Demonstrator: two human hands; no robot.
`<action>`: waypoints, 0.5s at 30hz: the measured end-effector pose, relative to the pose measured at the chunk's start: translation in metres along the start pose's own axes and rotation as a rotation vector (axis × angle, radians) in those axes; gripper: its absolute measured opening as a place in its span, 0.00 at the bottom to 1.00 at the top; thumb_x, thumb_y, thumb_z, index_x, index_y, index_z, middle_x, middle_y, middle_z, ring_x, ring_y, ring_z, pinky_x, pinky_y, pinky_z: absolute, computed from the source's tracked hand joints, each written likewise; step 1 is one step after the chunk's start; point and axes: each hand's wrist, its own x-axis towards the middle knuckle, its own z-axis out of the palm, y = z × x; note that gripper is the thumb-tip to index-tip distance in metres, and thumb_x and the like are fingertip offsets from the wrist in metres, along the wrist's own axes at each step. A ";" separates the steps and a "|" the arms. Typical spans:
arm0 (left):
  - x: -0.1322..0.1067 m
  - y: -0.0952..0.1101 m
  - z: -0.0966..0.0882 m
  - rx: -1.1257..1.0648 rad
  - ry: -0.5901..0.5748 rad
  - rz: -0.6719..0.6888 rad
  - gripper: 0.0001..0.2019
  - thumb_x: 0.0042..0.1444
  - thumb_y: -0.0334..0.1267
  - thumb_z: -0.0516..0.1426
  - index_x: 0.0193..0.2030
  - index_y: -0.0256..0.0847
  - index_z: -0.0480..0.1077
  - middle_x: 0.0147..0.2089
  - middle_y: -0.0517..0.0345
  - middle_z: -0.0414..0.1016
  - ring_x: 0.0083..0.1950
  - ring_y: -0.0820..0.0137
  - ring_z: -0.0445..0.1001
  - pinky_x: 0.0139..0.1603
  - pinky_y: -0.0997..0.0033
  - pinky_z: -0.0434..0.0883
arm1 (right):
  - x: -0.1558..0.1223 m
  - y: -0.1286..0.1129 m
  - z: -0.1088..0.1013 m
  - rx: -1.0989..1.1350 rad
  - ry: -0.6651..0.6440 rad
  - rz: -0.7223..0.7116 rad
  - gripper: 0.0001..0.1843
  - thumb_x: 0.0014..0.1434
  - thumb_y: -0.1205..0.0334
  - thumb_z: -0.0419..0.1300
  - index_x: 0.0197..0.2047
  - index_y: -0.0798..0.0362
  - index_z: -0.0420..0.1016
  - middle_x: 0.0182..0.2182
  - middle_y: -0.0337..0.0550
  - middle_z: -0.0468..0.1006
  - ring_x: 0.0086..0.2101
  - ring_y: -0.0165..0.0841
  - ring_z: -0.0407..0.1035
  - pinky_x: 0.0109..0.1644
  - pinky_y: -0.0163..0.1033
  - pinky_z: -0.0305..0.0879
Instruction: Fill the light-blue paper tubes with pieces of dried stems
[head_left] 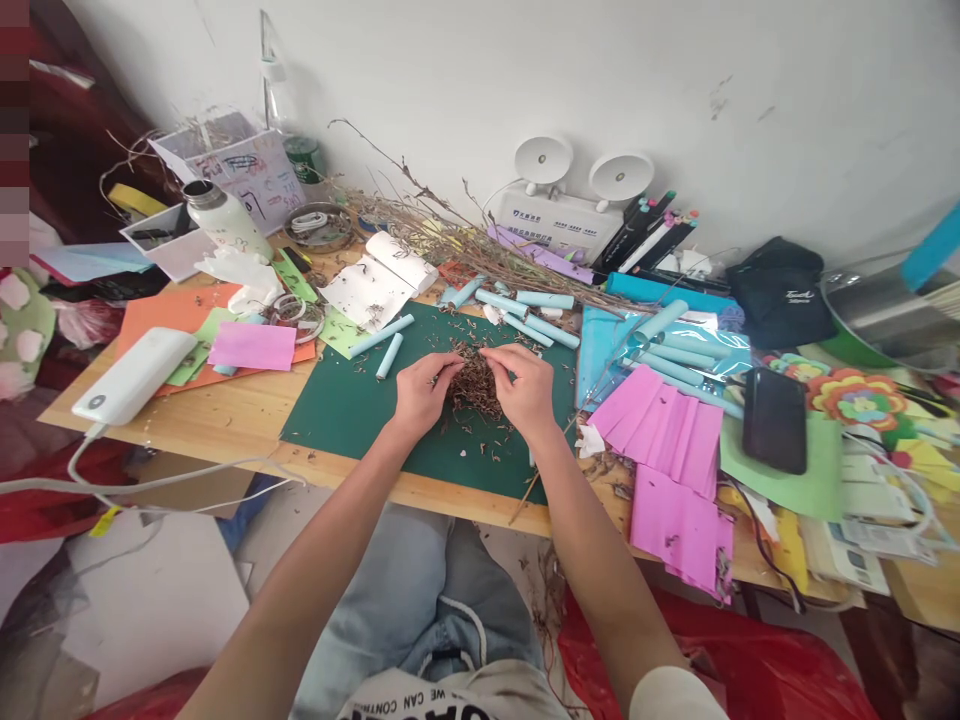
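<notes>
A heap of dry brown leaf bits lies on the dark green mat, with loose crumbs scattered around it. At the heap's left edge is my left hand, thumb and fingers pinched together. My right hand pinches in the same way at the upper right of the heap. Whatever sits between the fingertips is too small to make out, though it appears to be dry leaf matter. Pale blue paper rolls rest on the mat left of the hands, and several more blue rolls lie behind them.
Dry twigs stretch along the wall before a white emergency lamp. Pink folded paper and a black phone lie to the right. At left are a white power bank, a white bottle and a pink sheet.
</notes>
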 end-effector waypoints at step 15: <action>-0.003 0.002 0.000 -0.039 -0.023 -0.071 0.08 0.64 0.39 0.57 0.42 0.40 0.77 0.38 0.56 0.83 0.34 0.72 0.80 0.39 0.74 0.77 | -0.005 -0.008 0.015 0.077 -0.046 0.015 0.06 0.60 0.65 0.61 0.35 0.50 0.81 0.33 0.42 0.83 0.34 0.34 0.77 0.42 0.39 0.74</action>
